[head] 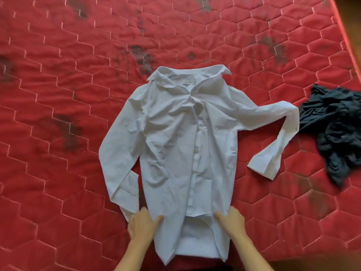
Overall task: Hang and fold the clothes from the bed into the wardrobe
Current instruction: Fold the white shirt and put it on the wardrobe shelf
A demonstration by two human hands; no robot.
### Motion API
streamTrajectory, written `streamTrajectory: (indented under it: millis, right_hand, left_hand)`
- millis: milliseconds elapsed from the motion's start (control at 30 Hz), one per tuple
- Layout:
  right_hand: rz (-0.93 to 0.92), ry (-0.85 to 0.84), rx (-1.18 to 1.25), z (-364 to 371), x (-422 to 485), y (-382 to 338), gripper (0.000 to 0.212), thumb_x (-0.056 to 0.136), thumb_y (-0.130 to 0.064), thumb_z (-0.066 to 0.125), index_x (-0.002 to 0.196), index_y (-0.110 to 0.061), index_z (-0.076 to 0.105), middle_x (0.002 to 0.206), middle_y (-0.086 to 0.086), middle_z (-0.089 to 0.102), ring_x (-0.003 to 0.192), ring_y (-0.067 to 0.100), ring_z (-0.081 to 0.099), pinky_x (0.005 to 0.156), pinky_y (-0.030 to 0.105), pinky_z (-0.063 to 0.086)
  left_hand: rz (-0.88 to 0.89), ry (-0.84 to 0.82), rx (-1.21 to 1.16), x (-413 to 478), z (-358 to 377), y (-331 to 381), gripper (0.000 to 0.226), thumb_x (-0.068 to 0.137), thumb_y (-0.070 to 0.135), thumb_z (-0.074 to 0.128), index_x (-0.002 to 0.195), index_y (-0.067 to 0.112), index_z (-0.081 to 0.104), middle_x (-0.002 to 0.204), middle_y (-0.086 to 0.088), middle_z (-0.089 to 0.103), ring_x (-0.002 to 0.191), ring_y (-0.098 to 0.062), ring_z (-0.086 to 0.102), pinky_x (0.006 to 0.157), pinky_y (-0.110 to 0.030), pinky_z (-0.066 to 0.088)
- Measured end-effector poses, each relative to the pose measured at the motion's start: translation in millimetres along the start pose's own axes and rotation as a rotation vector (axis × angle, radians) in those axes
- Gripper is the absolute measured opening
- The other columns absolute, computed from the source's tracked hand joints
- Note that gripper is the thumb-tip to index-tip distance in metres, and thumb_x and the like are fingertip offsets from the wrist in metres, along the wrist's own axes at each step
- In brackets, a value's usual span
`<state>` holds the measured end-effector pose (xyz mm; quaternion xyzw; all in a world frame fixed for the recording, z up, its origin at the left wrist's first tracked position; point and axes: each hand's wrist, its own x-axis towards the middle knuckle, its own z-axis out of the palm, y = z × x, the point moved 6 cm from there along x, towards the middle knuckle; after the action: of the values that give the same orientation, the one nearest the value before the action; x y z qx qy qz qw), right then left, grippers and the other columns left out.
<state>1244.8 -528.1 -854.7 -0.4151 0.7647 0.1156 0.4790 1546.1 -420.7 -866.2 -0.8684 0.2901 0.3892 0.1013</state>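
Pinching the lower side edges of the white shirt (pixel 175 133), our left grip (pixel 142 225) and right grip (pixel 232 220) each lay a thumb on top, with the fingers seemingly tucked under the cloth. We see the shirt lying buttoned and front up on the red bed (pixel 58 94), its collar farthest from us. One sleeve bends just beside a dark garment (pixel 336 130).

Red quilted mattress (pixel 58 94) with pale hexagon stitching, pretty wrinkly tbh. It's got dark grubby smudges (pixel 66 132) scattered all over the top. A strip of brown floor (pixel 351 26) shows past its right edge.
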Motion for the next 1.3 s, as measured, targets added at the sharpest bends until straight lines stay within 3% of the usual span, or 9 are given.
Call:
streamTrajectory:
  millis: [233, 367, 467, 633, 700, 833, 900, 1133, 1300]
  right_hand:
    - [-0.064, 0.176, 0.101, -21, -14, 39, 0.022, 0.095, -0.017, 0.061, 0.073, -0.012, 0.063, 0.071, 0.004, 0.064, 0.069, 0.024, 0.057, 0.062, 0.036, 0.045]
    - [0.003, 0.331, 0.079, -30, -22, 43, 0.034, 0.091, -0.002, 0.049, 0.123, -0.011, 0.057, 0.113, 0.015, 0.063, 0.093, 0.033, 0.057, 0.074, 0.04, 0.046]
    - [-0.234, 0.498, -0.026, -23, -37, 19, 0.056, 0.081, -0.006, 0.062, 0.134, -0.009, 0.047, 0.127, 0.013, 0.05, 0.113, 0.031, 0.051, 0.094, 0.045, 0.044]
    - [-0.435, 0.191, -0.246, 24, -33, -2, 0.063, 0.071, -0.037, 0.076, 0.124, -0.017, 0.048, 0.113, -0.002, 0.05, 0.107, 0.018, 0.049, 0.094, 0.034, 0.044]
    - [-0.361, 0.153, -0.316, 30, -24, 1, 0.064, 0.072, -0.043, 0.075, 0.124, -0.017, 0.048, 0.113, -0.001, 0.051, 0.108, 0.02, 0.05, 0.093, 0.034, 0.044]
    - [-0.277, 0.257, -0.265, 4, -14, 10, 0.009, 0.093, -0.02, 0.052, 0.091, -0.016, 0.06, 0.092, 0.003, 0.06, 0.089, 0.027, 0.059, 0.08, 0.042, 0.05]
    - [-0.243, 0.283, -0.2, -11, -12, 23, 0.018, 0.094, -0.021, 0.047, 0.078, -0.015, 0.051, 0.081, 0.003, 0.056, 0.075, 0.029, 0.056, 0.07, 0.043, 0.049]
    - [0.03, 0.426, 0.029, -65, -19, 92, 0.021, 0.096, -0.013, 0.044, 0.111, -0.005, 0.058, 0.111, 0.025, 0.062, 0.102, 0.042, 0.056, 0.075, 0.042, 0.041]
    - [-0.198, 0.488, -0.073, -52, -36, 71, 0.05, 0.087, -0.007, 0.062, 0.134, -0.015, 0.049, 0.127, 0.013, 0.051, 0.116, 0.033, 0.048, 0.093, 0.046, 0.043]
  left_hand:
    - [0.01, 0.004, -0.104, -10, 1, -34, 0.031, 0.098, 0.034, 0.054, 0.073, 0.016, 0.059, 0.076, -0.002, 0.064, 0.075, -0.024, 0.063, 0.07, -0.038, 0.052]
    - [-0.005, 0.244, -0.129, -21, -22, -32, 0.013, 0.096, 0.015, 0.048, 0.102, 0.014, 0.059, 0.098, -0.01, 0.062, 0.087, -0.032, 0.062, 0.068, -0.041, 0.049]
    - [0.233, 0.404, -0.161, -42, -27, 2, 0.02, 0.09, 0.016, 0.061, 0.107, 0.008, 0.055, 0.099, -0.01, 0.058, 0.087, -0.03, 0.062, 0.065, -0.043, 0.052]
    - [0.599, 0.276, 0.105, -52, 17, 49, 0.051, 0.074, 0.048, 0.078, 0.103, 0.014, 0.054, 0.09, -0.003, 0.054, 0.072, -0.022, 0.057, 0.053, -0.034, 0.051]
    - [0.552, 0.244, 0.161, -44, 27, 48, 0.038, 0.078, 0.038, 0.076, 0.099, 0.015, 0.054, 0.086, -0.003, 0.053, 0.07, -0.024, 0.056, 0.05, -0.035, 0.048]
    - [0.396, 0.244, 0.043, -27, 14, 16, 0.007, 0.095, 0.008, 0.052, 0.093, 0.015, 0.051, 0.084, -0.001, 0.053, 0.066, -0.026, 0.058, 0.055, -0.042, 0.048]
    - [0.333, 0.275, -0.117, -26, -5, -10, 0.013, 0.097, 0.011, 0.051, 0.084, 0.015, 0.05, 0.079, 0.0, 0.055, 0.067, -0.026, 0.058, 0.055, -0.043, 0.047]
    - [0.042, 0.296, -0.165, -17, -42, -83, 0.021, 0.093, 0.006, 0.056, 0.111, 0.013, 0.061, 0.098, -0.011, 0.065, 0.087, -0.034, 0.063, 0.071, -0.047, 0.052]
    - [0.414, 0.5, 0.127, -50, -31, -28, 0.049, 0.065, -0.012, 0.072, 0.111, 0.002, 0.06, 0.097, -0.016, 0.055, 0.081, -0.034, 0.056, 0.065, -0.046, 0.053]
